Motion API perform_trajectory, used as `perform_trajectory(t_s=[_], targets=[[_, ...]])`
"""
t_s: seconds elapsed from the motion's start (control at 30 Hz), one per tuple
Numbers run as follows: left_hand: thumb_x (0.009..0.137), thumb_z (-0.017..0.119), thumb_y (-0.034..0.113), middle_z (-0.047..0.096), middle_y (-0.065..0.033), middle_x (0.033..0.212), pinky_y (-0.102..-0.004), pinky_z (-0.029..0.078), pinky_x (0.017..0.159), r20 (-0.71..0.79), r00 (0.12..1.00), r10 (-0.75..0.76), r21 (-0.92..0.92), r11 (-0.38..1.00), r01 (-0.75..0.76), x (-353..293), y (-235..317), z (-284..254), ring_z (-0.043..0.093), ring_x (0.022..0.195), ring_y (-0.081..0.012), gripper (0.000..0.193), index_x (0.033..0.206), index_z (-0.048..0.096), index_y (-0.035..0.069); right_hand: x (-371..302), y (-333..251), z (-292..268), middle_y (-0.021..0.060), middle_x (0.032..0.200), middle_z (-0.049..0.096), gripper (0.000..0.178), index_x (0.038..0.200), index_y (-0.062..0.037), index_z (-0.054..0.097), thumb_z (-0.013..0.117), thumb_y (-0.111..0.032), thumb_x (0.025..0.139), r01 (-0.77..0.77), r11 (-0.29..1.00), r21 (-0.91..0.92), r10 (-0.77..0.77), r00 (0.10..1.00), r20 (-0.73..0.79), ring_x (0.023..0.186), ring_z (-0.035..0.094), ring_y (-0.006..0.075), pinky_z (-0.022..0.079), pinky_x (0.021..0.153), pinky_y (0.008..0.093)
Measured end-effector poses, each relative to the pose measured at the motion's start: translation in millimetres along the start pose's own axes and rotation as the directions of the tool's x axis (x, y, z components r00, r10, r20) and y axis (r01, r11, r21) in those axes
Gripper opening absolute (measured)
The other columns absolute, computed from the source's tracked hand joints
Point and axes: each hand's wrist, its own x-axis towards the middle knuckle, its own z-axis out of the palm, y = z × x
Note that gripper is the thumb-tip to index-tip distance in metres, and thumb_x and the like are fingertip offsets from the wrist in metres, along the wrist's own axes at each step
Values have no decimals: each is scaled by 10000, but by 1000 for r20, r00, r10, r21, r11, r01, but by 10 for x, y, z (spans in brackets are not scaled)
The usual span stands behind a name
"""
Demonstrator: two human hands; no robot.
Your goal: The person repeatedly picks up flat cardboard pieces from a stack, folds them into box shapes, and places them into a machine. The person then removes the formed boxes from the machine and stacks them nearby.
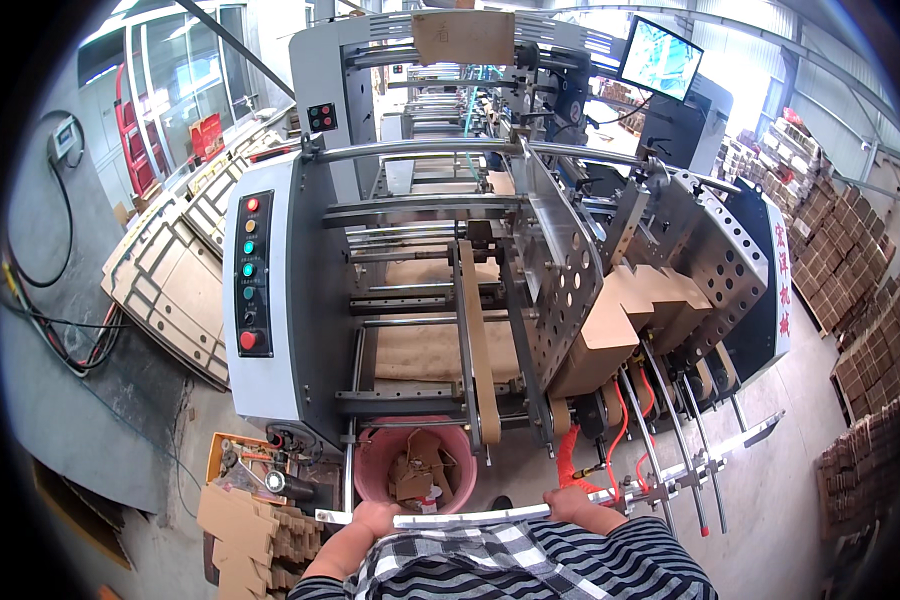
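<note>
A pale metal rail (470,518) runs across in front of my body at the near end of a large machine. My left hand (375,518) is closed round the rail toward its left end. Farther right, my right hand (572,506) also rests closed on the rail, its fingers partly hidden. Beyond the rail stands a pink tub (374,465) with torn cardboard scraps in it. A stack of die-cut brown cardboard blanks (610,328) stands between perforated metal side plates on the machine's right half.
Metal rods (675,435) and orange-red hoses jut out at the right. A button panel (250,275) is on the left housing. Cut cardboard (245,530) is piled at lower left beside an orange tool box (232,455). Stacked cardboard bundles (838,250) line the right; a monitor (660,60) hangs above.
</note>
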Motion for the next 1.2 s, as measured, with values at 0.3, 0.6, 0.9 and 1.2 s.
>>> perform_trajectory(t_s=[0.3, 0.6, 0.9, 1.2], targets=[[716, 622, 548, 657, -99, 1030, -404, 503, 800, 6, 1000, -8, -7, 1000, 8, 32, -46, 84, 632, 942, -277, 510, 1039, 639, 154, -11, -31, -7, 99, 1010, 640, 462, 1008, -100, 598, 630, -445, 703, -7, 1000, 2, 7, 1000, -15, 920, 630, 284, 514, 758, 411], [751, 594, 484, 660, -102, 1021, -407, 498, 809, 16, 1000, -21, -10, 1000, 21, 62, -71, 125, 629, 951, -281, 437, 1032, 642, 153, 11, -17, -15, 101, 1000, 645, 463, 1009, -104, 593, 633, -453, 708, 4, 1000, 2, -4, 1000, -11, 919, 628, 292, 507, 771, 412], [735, 596, 518, 653, -90, 1049, -397, 492, 827, 47, 998, -44, -10, 999, 44, -22, 64, -64, 621, 981, -264, 486, 1054, 634, 153, 69, 110, 164, 114, 919, 651, 320, 972, -114, 601, 553, -341, 751, 39, 998, 47, -35, 995, -95, 836, 641, 318, 506, 677, 448], [707, 607, 534, 657, -81, 1045, -386, 470, 850, 53, 994, -97, 71, 993, 93, -59, 169, -137, 626, 983, -235, 516, 1035, 652, 139, 23, 40, -8, 136, 1003, 651, 418, 1010, -80, 608, 602, -375, 714, 15, 995, 100, -19, 999, 41, 947, 620, 319, 494, 783, 441]])
